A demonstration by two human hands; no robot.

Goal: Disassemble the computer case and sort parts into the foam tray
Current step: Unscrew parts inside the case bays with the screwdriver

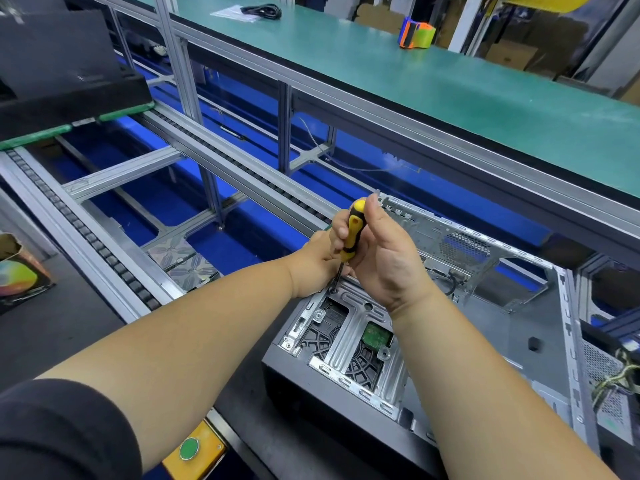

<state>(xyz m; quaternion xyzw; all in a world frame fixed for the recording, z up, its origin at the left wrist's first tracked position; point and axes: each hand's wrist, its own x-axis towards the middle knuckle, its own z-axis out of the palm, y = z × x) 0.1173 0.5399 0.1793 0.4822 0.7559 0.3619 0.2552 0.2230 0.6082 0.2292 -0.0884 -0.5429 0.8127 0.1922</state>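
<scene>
In the lower right of the frame an open computer case (450,323) lies on its side on the dark worktop (69,327), with its metal inside turned up. At its near left corner sits a silver drive bracket (349,327), and a small green circuit board (376,336) shows through it. A little above the middle of the frame, the right hand (384,258) holds a screwdriver (353,233) with a yellow and black handle; its grip is curled around the handle, the thumb up beside the top. The screwdriver stands almost upright, and its dark shaft goes down to a screw (333,290) on the top edge of the bracket. The left hand (317,265) is just behind the shaft, partly hidden by the right hand, so I cannot tell if its grip pinches the shaft or only rests there. In the upper left stands a black foam tray (69,95) on the roller conveyor (104,251). On the long green shelf (415,74) at the top lie an orange and green tape dispenser (417,33) and a black cable (259,10). At the bottom edge a green button (189,449) sits in a yellow box.
</scene>
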